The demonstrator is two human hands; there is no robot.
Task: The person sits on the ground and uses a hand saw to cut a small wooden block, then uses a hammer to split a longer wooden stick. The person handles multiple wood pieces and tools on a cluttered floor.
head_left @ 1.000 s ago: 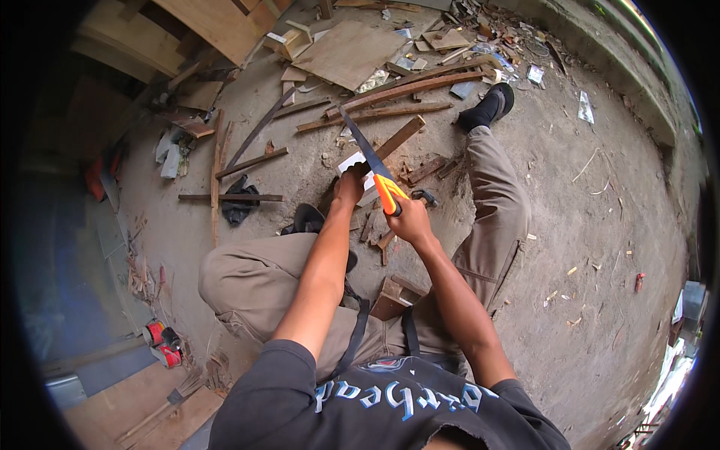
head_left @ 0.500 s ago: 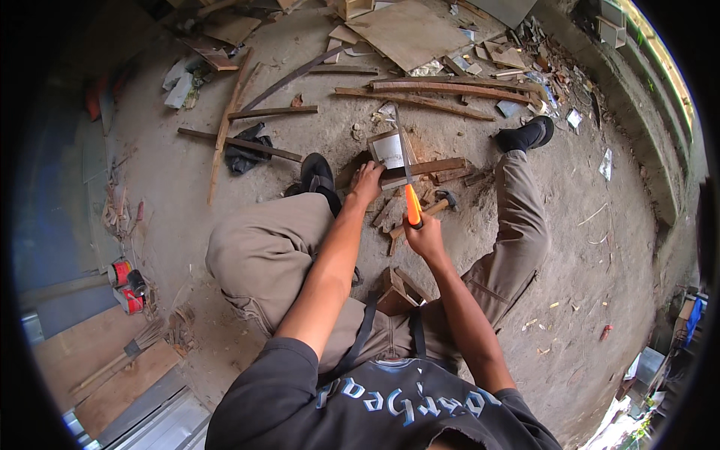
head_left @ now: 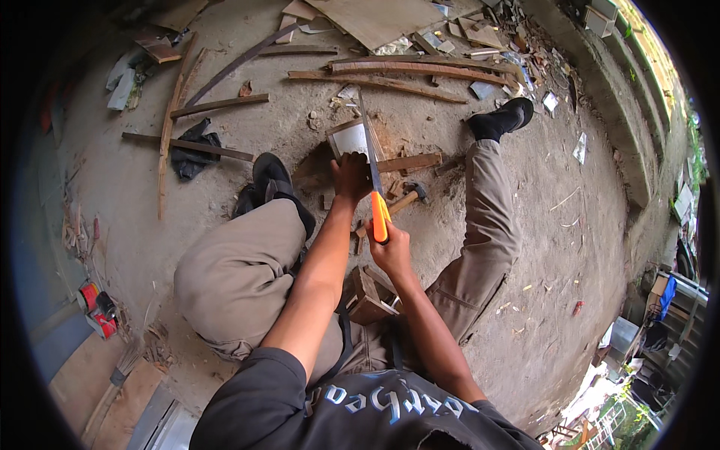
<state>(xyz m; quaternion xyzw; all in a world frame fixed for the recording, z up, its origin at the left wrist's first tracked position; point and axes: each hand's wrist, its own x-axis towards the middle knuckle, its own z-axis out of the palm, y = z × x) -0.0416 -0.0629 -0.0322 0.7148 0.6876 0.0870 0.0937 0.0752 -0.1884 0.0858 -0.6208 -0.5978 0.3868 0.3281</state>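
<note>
A handsaw with an orange and yellow handle (head_left: 380, 217) is gripped in my right hand (head_left: 390, 249). Its long thin blade (head_left: 368, 135) points away from me and passes across a brown wooden strip (head_left: 411, 162). Just left of the blade, my left hand (head_left: 351, 178) is closed over the near end of that strip; its fingers are partly in shadow. Beyond that hand is a small wooden box with a white panel (head_left: 350, 140). A hammer (head_left: 405, 200) lies on the ground to the right of the saw handle.
Between my legs sits a small open wooden box (head_left: 370, 298). Long wooden strips (head_left: 420, 69) and a plywood sheet (head_left: 375, 21) lie ahead. A black plastic bag (head_left: 196, 150) is at the left, under a thin strip. Red cans (head_left: 97, 307) stand farther left. Concrete steps (head_left: 607, 105) border the right.
The whole view has swung, so the scene sits farther left. Relative to the wood, my right hand has drawn the saw back toward me. My left hand has shifted closer to the blade.
</note>
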